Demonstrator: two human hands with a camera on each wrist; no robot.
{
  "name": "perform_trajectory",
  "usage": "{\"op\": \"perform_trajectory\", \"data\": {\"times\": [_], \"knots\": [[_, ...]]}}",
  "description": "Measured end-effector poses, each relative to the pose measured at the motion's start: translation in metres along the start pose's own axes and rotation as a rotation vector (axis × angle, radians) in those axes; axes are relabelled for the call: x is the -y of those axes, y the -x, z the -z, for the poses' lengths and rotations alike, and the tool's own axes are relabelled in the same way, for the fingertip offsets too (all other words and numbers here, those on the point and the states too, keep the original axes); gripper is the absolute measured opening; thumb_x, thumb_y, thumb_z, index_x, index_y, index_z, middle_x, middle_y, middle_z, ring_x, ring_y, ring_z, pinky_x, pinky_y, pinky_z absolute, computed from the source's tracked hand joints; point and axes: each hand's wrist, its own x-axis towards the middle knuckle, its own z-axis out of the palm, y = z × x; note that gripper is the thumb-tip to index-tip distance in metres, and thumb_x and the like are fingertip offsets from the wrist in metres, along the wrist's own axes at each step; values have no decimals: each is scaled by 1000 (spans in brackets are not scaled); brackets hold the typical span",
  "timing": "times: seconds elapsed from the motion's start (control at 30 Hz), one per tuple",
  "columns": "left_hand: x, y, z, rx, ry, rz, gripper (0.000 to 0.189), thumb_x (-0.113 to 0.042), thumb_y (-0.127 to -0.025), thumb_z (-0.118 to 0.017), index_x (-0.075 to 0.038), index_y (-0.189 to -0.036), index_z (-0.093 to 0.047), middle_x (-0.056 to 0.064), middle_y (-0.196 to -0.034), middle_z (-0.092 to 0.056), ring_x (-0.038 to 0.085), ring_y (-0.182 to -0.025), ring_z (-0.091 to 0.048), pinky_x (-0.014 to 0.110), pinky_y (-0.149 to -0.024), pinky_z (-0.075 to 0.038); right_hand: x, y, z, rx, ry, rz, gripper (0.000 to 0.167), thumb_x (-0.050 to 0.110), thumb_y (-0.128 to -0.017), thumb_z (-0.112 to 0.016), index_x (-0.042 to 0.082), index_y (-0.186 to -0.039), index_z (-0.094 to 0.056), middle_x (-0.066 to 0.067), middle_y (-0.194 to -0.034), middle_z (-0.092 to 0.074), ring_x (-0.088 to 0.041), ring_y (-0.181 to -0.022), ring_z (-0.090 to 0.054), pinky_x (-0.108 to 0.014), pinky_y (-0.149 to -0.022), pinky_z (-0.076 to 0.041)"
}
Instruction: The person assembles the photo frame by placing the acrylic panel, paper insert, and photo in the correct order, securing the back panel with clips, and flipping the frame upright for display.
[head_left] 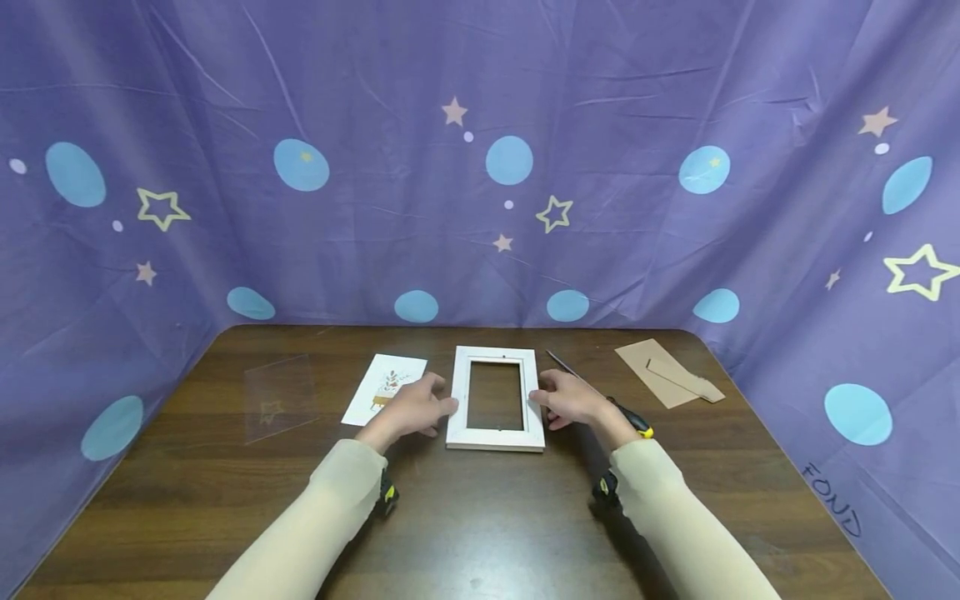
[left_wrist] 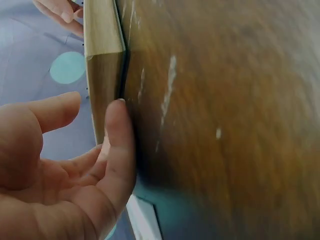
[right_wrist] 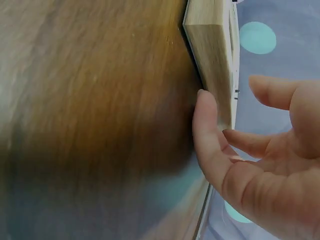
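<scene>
A white picture frame (head_left: 495, 437) lies flat on the table, its opening showing bare wood. At its left side is my left hand (head_left: 416, 406), at its right side my right hand (head_left: 573, 400). In the left wrist view, the left fingers (left_wrist: 120, 145) lie against the frame's wooden side edge (left_wrist: 105, 75), with the thumb held apart from it. The right wrist view shows the same on the other side: fingers (right_wrist: 206, 130) at the frame's edge (right_wrist: 210, 60), thumb raised away. Neither hand pinches the frame.
Left of the frame lies a white card with a plant drawing (head_left: 390, 379), then a clear sheet (head_left: 281, 400). A screwdriver (head_left: 632, 418) with a black and yellow handle lies partly behind the right arm. Farther right is a brown backing board (head_left: 652, 375) with a stand leg.
</scene>
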Motion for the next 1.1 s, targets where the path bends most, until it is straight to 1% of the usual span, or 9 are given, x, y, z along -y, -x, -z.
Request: {"op": "perform_trajectory", "data": {"times": [0.07, 0.13, 0.2, 0.27, 0.4, 0.67, 0.77, 0.9, 1.1], "knots": [[-3, -1, -3, 12, 51, 13, 59, -23, -97, -64, 4, -144, -41, 16, -95, -58, 26, -71, -67, 33, -62, -62, -2, -4, -2, 26, -26, 13, 56, 12, -98, -60, -8, -145, -38, -21, -105, -58, -26, -74, -63, -41, -63, -63], [-5, -1, -5, 25, 90, 10, 58, -20, -96, -65, 4, -144, -42, 17, -93, -58, 26, -68, -67, 33, -60, -62, -4, -6, -3, 52, -60, 28, 54, 7, -98, -60, -9, -144, -36, -20, -97, -58, -25, -73, -63, -41, -64, -63], [-7, -1, -7, 30, 115, 1, 57, -17, -96, -66, 4, -143, -42, 17, -90, -59, 25, -64, -66, 33, -58, -62, -6, -8, -4, 78, -92, 39, 55, 2, -98, -59, -9, -145, -33, -21, -93, -56, -26, -73, -65, -42, -65, -63], [-9, 0, -9, 36, 132, -1, 57, -14, -95, -66, 4, -143, -41, 16, -87, -60, 24, -61, -65, 34, -57, -62, -7, -8, -4, 90, -112, 34, 58, 1, -98, -59, -8, -147, -30, -20, -95, -55, -27, -75, -66, -43, -66, -63], [-7, 2, -10, 34, 146, 18, 58, -14, -95, -67, 3, -143, -40, 15, -84, -60, 21, -58, -63, 33, -56, -61, -7, -6, -5, 115, -131, 16, 63, 2, -99, -58, -7, -151, -23, -22, -98, -56, -28, -76, -67, -43, -65, -63], [-3, 7, -10, 59, 210, 34, 57, -12, -95, -67, 2, -142, -37, 17, -87, -59, 22, -58, -63, 35, -57, -62, -1, -2, -9, 143, -93, 0, 54, 3, -102, -54, -1, -150, -30, -21, -88, -61, -26, -65, -64, -42, -58, -62], [-2, 10, -9, 71, 224, 38, 58, -10, -94, -68, 3, -141, -36, 17, -87, -58, 23, -58, -64, 35, -57, -62, -1, 0, -9, 152, -93, -9, 58, 4, -102, -54, 1, -154, -26, -20, -89, -61, -26, -63, -64, -42, -57, -62], [0, 12, -8, 86, 223, 41, 60, -11, -94, -69, 3, -142, -35, 18, -87, -58, 23, -58, -64, 35, -56, -62, 0, 4, -9, 176, -129, -54, 66, 5, -102, -56, 5, -157, -20, -20, -91, -61, -27, -61, -64, -42, -57, -62], [0, 19, -7, 121, 221, 45, 60, -11, -96, -67, 3, -142, -33, 20, -87, -58, 24, -56, -64, 37, -56, -62, 3, 11, -11, 216, -153, -106, 70, 8, -103, -56, 8, -159, -15, -20, -88, -60, -27, -59, -64, -41, -56, -62]]}}
